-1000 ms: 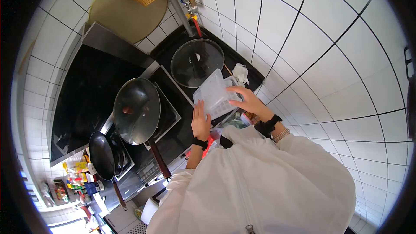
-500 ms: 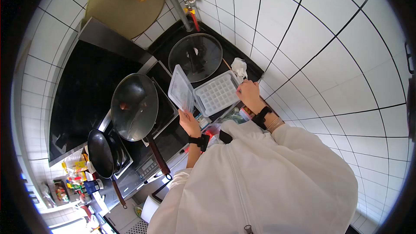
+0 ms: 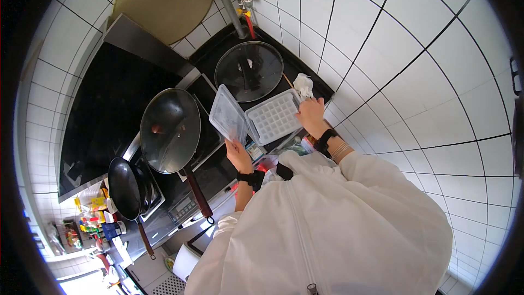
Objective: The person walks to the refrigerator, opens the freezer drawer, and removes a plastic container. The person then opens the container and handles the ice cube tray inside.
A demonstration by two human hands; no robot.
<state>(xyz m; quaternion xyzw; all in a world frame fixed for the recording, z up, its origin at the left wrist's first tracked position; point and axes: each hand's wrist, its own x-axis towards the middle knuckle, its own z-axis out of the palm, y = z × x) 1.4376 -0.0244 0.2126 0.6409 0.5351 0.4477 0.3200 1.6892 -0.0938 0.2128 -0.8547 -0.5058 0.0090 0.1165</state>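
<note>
A translucent box (image 3: 273, 116) with a white grid tray of many small compartments sits on the black counter. Its clear lid (image 3: 227, 110) is tilted up at the left of the box. My left hand (image 3: 238, 156) holds the lid's lower edge with its fingers closed on it. At the box's right edge is my right hand (image 3: 311, 114), fingers curled together against the rim; fingertips are partly hidden. White crumpled tissue (image 3: 303, 85) lies just beyond my right hand. Behind the box rests a round glass lid (image 3: 249, 71) with a dark handle.
A glass-covered wok (image 3: 170, 131) stands on the stove, its handle (image 3: 198, 196) pointing toward me. Farther left is a smaller black pan (image 3: 124, 188). Bottles and packets (image 3: 93, 213) stand beyond it. A white tiled wall (image 3: 404, 76) rises at the right.
The translucent lid has come off the grid tray and swung left in my left hand. My right hand has moved down onto the box's right edge, with its fingers now curled.
</note>
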